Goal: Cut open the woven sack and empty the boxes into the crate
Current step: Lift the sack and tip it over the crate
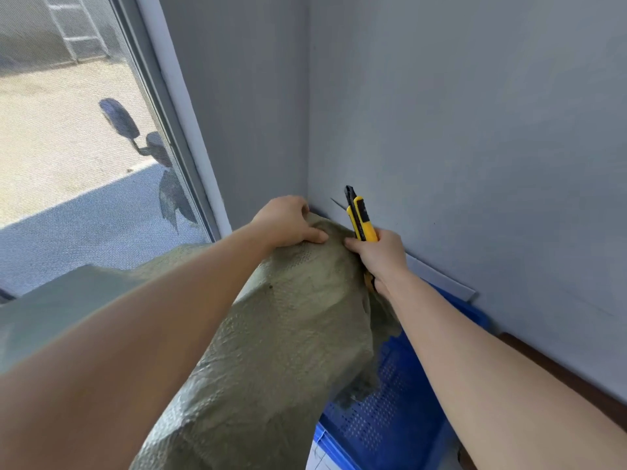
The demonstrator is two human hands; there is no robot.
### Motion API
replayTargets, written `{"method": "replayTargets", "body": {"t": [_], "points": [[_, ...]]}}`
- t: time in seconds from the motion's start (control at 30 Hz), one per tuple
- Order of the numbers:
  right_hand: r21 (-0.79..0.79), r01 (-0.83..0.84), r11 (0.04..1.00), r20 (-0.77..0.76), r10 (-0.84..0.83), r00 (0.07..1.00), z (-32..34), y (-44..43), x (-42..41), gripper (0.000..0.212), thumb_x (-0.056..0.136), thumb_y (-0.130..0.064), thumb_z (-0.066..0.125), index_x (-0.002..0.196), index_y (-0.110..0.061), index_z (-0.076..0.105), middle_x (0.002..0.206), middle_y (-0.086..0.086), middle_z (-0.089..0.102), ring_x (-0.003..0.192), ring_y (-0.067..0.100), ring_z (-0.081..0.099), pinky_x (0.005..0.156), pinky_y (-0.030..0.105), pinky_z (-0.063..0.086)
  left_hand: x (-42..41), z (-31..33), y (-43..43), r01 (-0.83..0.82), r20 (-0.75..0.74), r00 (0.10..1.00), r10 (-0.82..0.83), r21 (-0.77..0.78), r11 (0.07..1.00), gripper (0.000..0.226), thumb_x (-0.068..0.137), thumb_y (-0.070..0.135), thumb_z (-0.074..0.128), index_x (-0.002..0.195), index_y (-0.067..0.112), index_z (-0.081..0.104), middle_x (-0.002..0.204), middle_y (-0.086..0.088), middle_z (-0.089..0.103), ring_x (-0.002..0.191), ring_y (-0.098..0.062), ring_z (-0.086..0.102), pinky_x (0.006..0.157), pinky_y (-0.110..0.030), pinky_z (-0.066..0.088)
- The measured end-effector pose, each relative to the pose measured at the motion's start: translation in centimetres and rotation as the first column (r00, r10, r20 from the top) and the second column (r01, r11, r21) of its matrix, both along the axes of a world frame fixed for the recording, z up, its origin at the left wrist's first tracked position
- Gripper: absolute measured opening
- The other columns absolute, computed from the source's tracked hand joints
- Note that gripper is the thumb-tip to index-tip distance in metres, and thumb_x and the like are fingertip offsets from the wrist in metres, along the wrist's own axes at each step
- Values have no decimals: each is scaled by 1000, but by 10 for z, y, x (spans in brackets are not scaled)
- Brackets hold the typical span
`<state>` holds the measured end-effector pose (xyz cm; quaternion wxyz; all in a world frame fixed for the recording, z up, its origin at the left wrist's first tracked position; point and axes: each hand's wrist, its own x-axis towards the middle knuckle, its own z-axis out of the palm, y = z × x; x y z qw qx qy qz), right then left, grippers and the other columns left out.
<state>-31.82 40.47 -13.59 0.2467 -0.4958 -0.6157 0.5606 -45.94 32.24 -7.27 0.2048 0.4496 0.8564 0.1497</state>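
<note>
A grey-green woven sack hangs lifted in front of me, its lower end over a blue perforated plastic crate. My left hand grips the sack's upper corner near the wall corner. My right hand holds a yellow utility knife and also pinches the sack's upper edge; the knife points up with its thin blade out toward the wall. The sack's right edge is ragged above the crate. No boxes show.
Grey walls meet in a corner just behind the hands. A large screened window fills the left. A brown floor strip runs along the right wall beside the crate. A pale skirting strip lies behind the crate.
</note>
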Motion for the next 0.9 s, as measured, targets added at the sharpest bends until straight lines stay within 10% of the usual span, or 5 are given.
{"method": "replayTargets", "body": {"t": [0.33, 0.57, 0.77, 0.9], "points": [[108, 150, 983, 88, -159, 983, -8, 17, 1, 30, 83, -21, 71, 63, -21, 48, 64, -1, 47, 60, 16, 44, 53, 29, 36, -25, 12, -32, 102, 115, 991, -60, -402, 910, 86, 81, 74, 41, 149, 23, 28, 158, -2, 25, 145, -26, 24, 115, -46, 22], [94, 247, 964, 112, -257, 960, -5, 33, -1, 33, 86, -20, 69, 64, -20, 45, 64, -1, 44, 56, 14, 41, 51, 27, 33, -68, 6, -66, 122, 334, 941, 44, -459, 880, 164, 11, 83, 71, 152, 29, 9, 162, 0, 7, 149, -25, 10, 120, -49, 11], [127, 296, 947, 140, -313, 939, -1, 41, -4, 35, 87, -20, 67, 63, -20, 42, 64, -2, 43, 57, 17, 42, 49, 27, 31, -75, -27, -78, -39, 142, 984, 112, -441, 897, 83, 75, 45, 75, 144, 16, 38, 140, -6, 43, 124, -31, 49, 85, -50, 56], [142, 296, 944, 126, -314, 941, -1, 38, -16, 20, 88, -22, 67, 76, -14, 53, 66, -2, 46, 63, 20, 47, 52, 26, 32, -59, -58, -77, -11, -202, 977, -62, -340, 940, 16, 94, 25, 53, 102, 14, 60, 113, -6, 63, 97, -26, 59, 77, -34, 48]]}}
